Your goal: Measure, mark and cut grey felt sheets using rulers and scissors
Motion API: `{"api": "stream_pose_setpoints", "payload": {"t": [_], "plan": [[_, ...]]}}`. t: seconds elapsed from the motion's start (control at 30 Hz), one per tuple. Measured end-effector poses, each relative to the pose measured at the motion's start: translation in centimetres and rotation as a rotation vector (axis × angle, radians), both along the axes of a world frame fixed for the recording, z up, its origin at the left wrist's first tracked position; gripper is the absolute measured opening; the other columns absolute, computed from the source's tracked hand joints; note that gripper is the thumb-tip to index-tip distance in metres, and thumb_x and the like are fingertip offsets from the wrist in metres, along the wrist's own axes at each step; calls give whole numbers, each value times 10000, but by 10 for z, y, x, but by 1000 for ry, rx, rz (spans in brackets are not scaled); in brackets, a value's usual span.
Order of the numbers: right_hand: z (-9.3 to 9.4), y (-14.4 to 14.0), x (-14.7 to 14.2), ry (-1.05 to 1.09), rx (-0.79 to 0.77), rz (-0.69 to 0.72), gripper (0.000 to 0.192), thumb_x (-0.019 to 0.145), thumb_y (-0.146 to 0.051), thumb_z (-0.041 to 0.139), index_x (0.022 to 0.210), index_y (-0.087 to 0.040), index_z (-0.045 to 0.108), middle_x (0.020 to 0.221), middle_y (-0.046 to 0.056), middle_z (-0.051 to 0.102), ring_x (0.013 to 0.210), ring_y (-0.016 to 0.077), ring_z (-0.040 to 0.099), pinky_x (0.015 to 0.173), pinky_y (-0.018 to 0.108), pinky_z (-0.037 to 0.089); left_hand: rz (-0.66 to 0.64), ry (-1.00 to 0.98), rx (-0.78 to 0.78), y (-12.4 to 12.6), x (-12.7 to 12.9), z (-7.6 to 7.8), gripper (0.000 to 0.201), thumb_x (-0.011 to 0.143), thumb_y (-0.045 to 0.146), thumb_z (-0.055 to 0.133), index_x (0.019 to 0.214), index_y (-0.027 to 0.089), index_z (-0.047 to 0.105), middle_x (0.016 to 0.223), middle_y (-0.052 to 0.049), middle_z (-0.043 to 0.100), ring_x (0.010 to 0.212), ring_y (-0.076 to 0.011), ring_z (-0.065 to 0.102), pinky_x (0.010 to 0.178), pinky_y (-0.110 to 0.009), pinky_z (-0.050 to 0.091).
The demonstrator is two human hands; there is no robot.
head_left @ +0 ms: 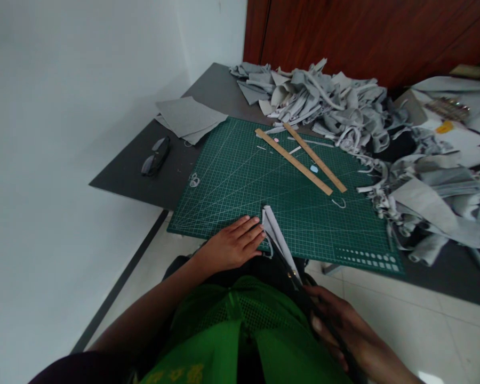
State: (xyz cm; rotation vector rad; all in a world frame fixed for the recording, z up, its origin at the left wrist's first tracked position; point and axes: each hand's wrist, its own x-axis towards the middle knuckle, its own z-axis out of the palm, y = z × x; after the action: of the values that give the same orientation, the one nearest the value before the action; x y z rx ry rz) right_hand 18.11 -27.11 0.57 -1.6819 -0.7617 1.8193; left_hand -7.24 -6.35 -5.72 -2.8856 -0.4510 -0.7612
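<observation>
My left hand (237, 244) lies flat at the near edge of the green cutting mat (232, 181), fingers stretched out, fingertips against a narrow pale fabric strip. My right hand (344, 322), below the mat's edge, is closed around the dark handles of a pair of scissors (293, 276). Their blades point up and left toward my left fingertips, along a folded light-grey fabric strip (278, 232). Part of this strip rests on the mat and part hangs over the edge. A thin curled offcut (269, 248) sits beside my left fingers. How far the blades are apart I cannot make out.
Two wooden rulers (294, 161) (316, 157) lie on the mat near a small pale-blue piece (314, 168). Grey fabric scraps (316, 93) are heaped behind and at right. Flat grey sheets (190, 117) and eyeglasses (157, 156) are at left. A white box (444, 125) stands far right.
</observation>
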Motion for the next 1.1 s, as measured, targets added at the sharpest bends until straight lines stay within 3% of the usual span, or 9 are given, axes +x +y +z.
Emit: {"api": "stream_pose_setpoints", "payload": {"t": [0.3, 0.53, 1.1], "plan": [[-8, 1, 4, 79, -2, -52, 725, 788, -647, 795, 1342, -256, 537, 609, -108, 436, 384, 22, 297, 328, 164, 294, 30, 31, -201, 0, 2, 16, 567, 998, 462, 643, 1426, 99, 569, 1434, -140, 646, 1379, -287, 571, 1229, -458, 417], [-5, 3, 6, 108, -15, -78, 783, 736, -675, 821, 1316, -251, 508, 604, -122, 426, 381, 13, 278, 318, 153, 300, 10, -8, -192, 3, 2, 15, 435, 1040, 438, 579, 1320, 112, 647, 1370, -99, 691, 1337, -257, 606, 1236, -428, 414], [-6, 6, 5, 121, -18, -29, 765, 773, -672, 792, 1341, -254, 496, 620, -118, 411, 393, 18, 301, 332, 147, 304, 11, 7, -189, 2, 2, 14, 419, 1029, 420, 603, 1315, 118, 652, 1351, -105, 703, 1337, -251, 611, 1242, -428, 411]]}}
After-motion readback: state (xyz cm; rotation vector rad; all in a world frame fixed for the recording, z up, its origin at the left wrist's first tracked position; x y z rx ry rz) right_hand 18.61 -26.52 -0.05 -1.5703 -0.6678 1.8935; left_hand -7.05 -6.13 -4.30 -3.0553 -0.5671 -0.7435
